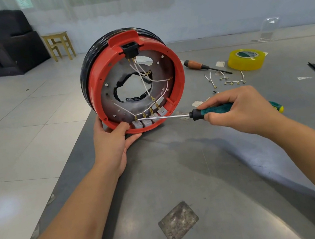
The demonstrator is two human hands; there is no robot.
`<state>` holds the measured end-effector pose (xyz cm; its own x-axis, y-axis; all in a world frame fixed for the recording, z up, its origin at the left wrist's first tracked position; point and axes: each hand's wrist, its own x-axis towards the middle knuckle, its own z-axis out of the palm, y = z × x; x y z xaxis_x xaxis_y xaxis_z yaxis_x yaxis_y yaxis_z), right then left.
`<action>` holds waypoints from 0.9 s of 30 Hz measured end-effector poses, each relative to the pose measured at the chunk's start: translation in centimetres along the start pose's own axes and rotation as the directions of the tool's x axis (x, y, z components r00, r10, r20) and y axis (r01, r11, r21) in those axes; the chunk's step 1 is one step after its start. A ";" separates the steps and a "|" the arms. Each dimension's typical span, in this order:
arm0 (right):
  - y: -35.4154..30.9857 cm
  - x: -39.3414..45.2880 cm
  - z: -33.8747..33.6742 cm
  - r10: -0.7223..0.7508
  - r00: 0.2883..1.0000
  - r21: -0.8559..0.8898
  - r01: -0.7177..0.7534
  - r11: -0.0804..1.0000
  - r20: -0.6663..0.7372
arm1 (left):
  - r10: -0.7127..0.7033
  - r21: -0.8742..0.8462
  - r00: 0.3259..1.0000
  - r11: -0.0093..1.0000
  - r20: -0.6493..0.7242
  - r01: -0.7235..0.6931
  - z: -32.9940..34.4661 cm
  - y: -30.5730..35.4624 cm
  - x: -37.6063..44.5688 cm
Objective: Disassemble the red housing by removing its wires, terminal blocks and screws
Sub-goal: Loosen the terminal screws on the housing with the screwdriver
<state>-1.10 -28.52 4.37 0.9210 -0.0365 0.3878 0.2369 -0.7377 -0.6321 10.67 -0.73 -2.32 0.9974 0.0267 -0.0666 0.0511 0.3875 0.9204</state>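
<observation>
A round red plastic housing (178, 71) stands on its edge at the near-left corner of a grey metal table (210, 172), its open side facing the person. Black cable (85, 72) is wound round its back rim. Inside sits a dark metal plate (164, 71) with a ragged hole in the middle. A black socket (130, 49) is set under a red tab at the top, and thin white wires (153, 80) with brass ends run from it down across the plate to a row of small grey terminal blocks (147, 122) along the bottom rim (four, as far as can be made out).

The person's left hand (113, 143) grips the housing's lower-left rim, thumb curled over the front edge and fingers underneath. The right hand (240, 109) is closed round a green-and-black-handled screwdriver (212, 110), held level, its steel tip touching the brass fitting at the leftmost block.

Farther back on the table lie a second screwdriver with a wooden handle (195, 65), a roll of yellow tape (246, 59), and several loose white wire pieces (228, 81). A dark armchair (0, 44) and a small wooden stool (59, 45) stand on the tiled floor behind.
</observation>
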 end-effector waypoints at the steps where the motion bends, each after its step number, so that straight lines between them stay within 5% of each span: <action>1: 0.0 0.1 -0.1 -0.003 1.000 -0.003 0.003 1.000 0.003 | 0.004 0.010 1.000 1.000 -0.007 -0.003 0.1 0.0 0.0; 14: 0.0 0.4 -0.3 -0.004 0.996 -0.031 0.007 1.000 0.085 | 0.064 0.165 0.998 0.984 0.005 -0.064 0.5 -0.3 -0.1; 27: 0.3 -1.1 0.8 -0.109 0.994 -0.195 0.111 0.975 0.018 | 0.034 0.162 0.998 0.986 -0.057 -0.025 0.7 0.0 -0.1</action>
<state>-1.84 -28.16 3.26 0.8950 0.0566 0.4424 0.2728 -0.8542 -0.4426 10.56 -1.35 -2.08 0.9941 0.0921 -0.0565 0.0337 0.2323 0.9721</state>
